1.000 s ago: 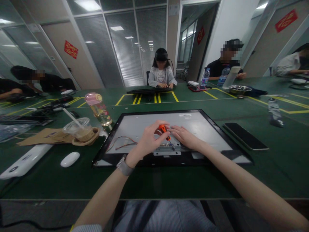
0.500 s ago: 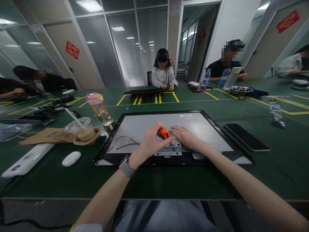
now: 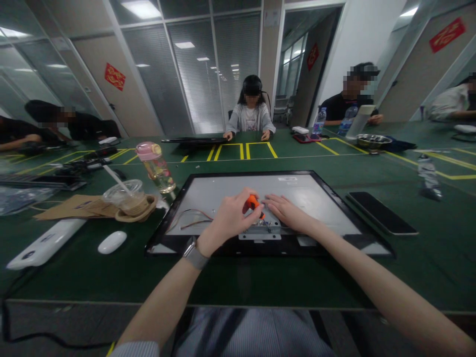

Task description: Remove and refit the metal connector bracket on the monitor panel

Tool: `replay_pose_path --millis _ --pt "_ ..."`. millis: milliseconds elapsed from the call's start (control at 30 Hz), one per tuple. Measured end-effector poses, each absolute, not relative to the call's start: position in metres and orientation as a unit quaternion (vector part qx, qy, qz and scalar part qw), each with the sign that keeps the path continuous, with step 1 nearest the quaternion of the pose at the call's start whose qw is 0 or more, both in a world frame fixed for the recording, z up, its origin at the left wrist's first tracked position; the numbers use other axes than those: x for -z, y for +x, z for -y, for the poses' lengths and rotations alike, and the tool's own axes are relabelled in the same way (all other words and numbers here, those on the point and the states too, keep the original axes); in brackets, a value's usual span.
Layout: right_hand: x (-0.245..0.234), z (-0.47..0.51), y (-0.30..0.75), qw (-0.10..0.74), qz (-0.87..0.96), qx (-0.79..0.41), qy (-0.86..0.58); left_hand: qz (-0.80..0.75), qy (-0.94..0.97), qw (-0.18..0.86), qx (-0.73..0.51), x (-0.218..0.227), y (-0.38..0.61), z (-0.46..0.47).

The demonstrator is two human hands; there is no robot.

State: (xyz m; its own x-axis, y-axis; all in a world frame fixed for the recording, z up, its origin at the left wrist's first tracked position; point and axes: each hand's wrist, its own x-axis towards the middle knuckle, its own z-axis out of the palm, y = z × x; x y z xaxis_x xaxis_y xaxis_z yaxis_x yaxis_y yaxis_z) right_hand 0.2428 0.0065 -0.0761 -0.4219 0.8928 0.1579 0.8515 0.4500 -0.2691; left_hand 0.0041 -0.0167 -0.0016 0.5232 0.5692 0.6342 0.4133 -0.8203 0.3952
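Observation:
In the head view a grey display panel with a black frame (image 3: 336,203) lies flat on the table. My left hand (image 3: 232,215) is closed around the orange handle of a screwdriver (image 3: 253,202). The tool's lower end points down at a small metal bracket (image 3: 274,229) near the panel's front edge; its tip is too small to make out. My right hand (image 3: 288,212) rests on the panel just right of the screwdriver, fingers stretched out. Thin wires (image 3: 191,213) run across the panel left of my left hand.
Left of the panel are a pink-lidded bottle (image 3: 155,168), an iced drink cup (image 3: 128,196), a white mouse-shaped case (image 3: 112,242) and a white power bank (image 3: 44,244). A black phone (image 3: 381,212) lies on the right. Across the table a person (image 3: 252,111) sits by a dark panel (image 3: 195,142).
My left hand and the screwdriver have turned slightly over the bracket; my right hand stays put. Across the table, the dark panel has shifted left and that person's hands have moved apart.

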Motion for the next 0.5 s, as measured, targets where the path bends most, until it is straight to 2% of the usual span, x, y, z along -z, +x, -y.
replay_pose_path --millis 133,333,500 --pt "0.0738 -0.0053 0.243 0.135 0.843 -0.081 -0.515 -0.295 0.856 0.125 -0.406 0.0058 0.007 0.012" --pt "0.0771 -0.0061 0.2436 0.149 0.837 -0.084 -0.52 -0.251 0.818 0.288 -0.43 0.0092 0.0116 0.0092" --pt "0.0762 -0.0053 0.2433 0.147 0.837 -0.085 -0.521 -0.213 0.832 0.335 -0.387 0.009 0.0086 0.0111"
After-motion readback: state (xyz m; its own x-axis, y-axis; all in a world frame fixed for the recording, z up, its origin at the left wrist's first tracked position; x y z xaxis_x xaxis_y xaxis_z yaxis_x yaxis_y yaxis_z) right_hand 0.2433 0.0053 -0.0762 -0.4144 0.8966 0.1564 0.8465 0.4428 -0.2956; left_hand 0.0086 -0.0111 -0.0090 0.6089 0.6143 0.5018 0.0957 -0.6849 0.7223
